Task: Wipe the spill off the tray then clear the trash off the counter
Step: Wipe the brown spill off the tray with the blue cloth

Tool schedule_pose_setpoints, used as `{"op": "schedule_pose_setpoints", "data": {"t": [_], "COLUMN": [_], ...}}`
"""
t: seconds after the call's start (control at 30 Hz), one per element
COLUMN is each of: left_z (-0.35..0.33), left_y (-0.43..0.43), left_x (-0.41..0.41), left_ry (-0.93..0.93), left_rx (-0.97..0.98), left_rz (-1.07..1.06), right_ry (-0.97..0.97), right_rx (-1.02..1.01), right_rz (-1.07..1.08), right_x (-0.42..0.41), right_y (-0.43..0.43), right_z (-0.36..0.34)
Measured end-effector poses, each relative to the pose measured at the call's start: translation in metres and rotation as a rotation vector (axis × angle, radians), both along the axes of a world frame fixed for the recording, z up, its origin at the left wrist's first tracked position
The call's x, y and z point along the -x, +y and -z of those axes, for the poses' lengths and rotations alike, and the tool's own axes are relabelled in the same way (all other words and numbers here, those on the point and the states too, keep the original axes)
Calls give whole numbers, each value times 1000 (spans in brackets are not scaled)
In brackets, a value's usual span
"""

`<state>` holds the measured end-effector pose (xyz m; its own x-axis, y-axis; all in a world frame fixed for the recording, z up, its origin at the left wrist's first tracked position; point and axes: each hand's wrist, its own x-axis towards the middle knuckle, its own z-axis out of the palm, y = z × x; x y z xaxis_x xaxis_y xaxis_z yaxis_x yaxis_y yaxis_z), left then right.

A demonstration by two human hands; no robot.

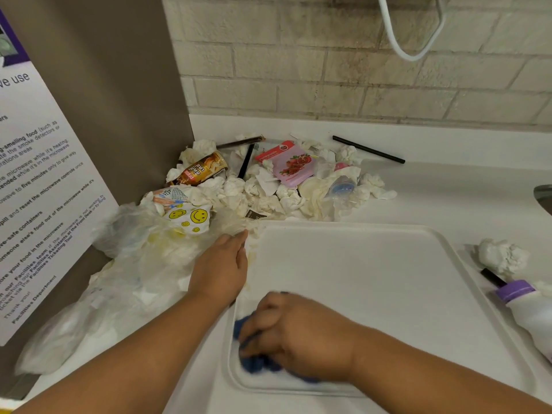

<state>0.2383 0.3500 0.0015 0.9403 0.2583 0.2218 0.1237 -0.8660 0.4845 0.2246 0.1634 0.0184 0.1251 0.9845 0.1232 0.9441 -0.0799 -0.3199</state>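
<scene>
**Blue cloth pressed into the tray's near-left corner**

The white rectangular plastic tray [373, 279] lies flat on the white counter [448, 189], filling the middle of the view. Most of its surface looks clean and matt. Yellowish-brown smears [252, 255] remain along its rim at 9 to 10 o'clock.

At the tray's 7 o'clock corner, the right grip [298, 333] is clenched over a crumpled blue cloth [254, 363], fingers curled round it and holding it down on the tray floor. The hand is slightly blurred.

The left grip [222, 270] is released, its fingers straight and together. It rests flat at the tray's 9 o'clock edge, where a clear crinkled plastic bag [134, 264] meets the rim.

Trash is heaped at the tray's 11 to 12 o'clock:
- crumpled white tissues [268, 195]
- a pink pomegranate sachet [291, 165]
- a brown snack wrapper [203, 170]
- a paper printed with yellow smiley faces [191, 218]

A black straw [369, 150] lies apart at 1 o'clock. At 3 o'clock, off the tray, sit another tissue ball [501, 255] and a white bottle with a purple cap [525, 306], lying on its side.
</scene>
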Motion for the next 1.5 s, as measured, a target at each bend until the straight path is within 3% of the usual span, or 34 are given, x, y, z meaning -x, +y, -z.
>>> {"op": "schedule_pose_setpoints", "data": {"t": [0.1, 0.27, 0.4, 0.5, 0.63, 0.73, 0.8, 0.9, 1.07, 1.1, 1.2, 1.27, 1.4, 1.5], "left_z": [1, 2, 1, 1, 1, 1, 2, 3, 2, 2, 2, 2, 4, 4], "left_y": [0, 0, 0, 0, 0, 1, 1, 1, 0, 0, 0, 0, 1, 1], "left_x": [0, 0, 0, 1, 0, 0, 0, 1, 1, 1, 1, 0, -1, -1], "left_ry": [3, 1, -7, -9, -11, -12, -15, -22, -30, -27, -15, -17, -19, -23], "left_rx": [8, 8, 15, 16, 21, 12, 9, 27, 29, 23, 18, 18, 17, 24], "left_rz": [0, -1, -2, -4, -9, -7, -4, -6, 4, 3, -1, 1, 6, 12], "right_ry": [-22, -43, -5, 226, 590, 944, 1008, 784, 142, 84, 4, -68, -110, -105], "right_rx": [-94, -14, -111, -96, -265, -389, -479, -477, 10, 64, -77, -130, -41, -6], "right_rz": [191, -62, 111, 331, 604, 633, 684, 804, 462, 459, 512, 435, 171, 210], "right_x": [-22, 4, -19, -28, -37, -50, -59, -69, -72, -71, -59, -45, -23, -39], "right_y": [-3, 7, -1, -7, -16, -28, -39, -58, -71, -70, -53, -37, -21, -21], "right_z": [-4, -6, -9, -23, -55, -77, -78, -66, -30, -19, -1, 2, 2, 0]}}
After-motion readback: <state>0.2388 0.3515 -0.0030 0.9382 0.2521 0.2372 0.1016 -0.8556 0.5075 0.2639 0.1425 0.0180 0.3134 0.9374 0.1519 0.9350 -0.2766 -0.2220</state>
